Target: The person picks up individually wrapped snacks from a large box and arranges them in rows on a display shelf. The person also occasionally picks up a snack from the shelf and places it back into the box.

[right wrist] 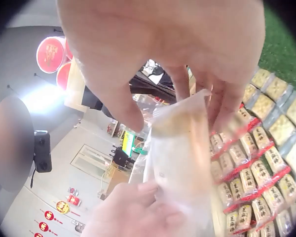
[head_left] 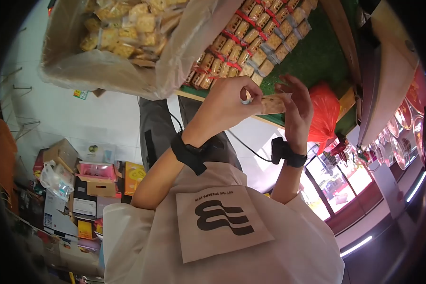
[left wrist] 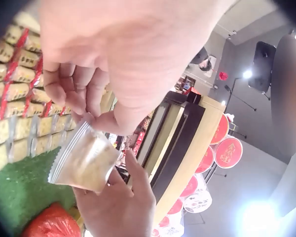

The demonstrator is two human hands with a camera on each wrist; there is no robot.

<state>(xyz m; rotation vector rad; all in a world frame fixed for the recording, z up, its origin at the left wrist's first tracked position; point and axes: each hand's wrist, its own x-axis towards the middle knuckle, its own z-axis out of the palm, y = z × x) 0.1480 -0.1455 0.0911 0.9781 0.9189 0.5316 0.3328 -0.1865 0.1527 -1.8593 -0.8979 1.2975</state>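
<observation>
Both hands are raised in front of me, holding one small clear packet with a pale biscuit inside. My left hand pinches its left end between thumb and curled fingers. My right hand holds the other end, its upper fingers spread. In the left wrist view the left hand pinches the packet at a top corner, and the right hand lies under and behind it. In the right wrist view the right hand has thumb and fingers on either side of the packet, with the left hand below.
Rows of similar packets bound with red bands lie on green turf just beyond the hands. A big clear bag of packets sits at upper left. A red plastic bag is beside the right hand. Cardboard boxes crowd the floor on the left.
</observation>
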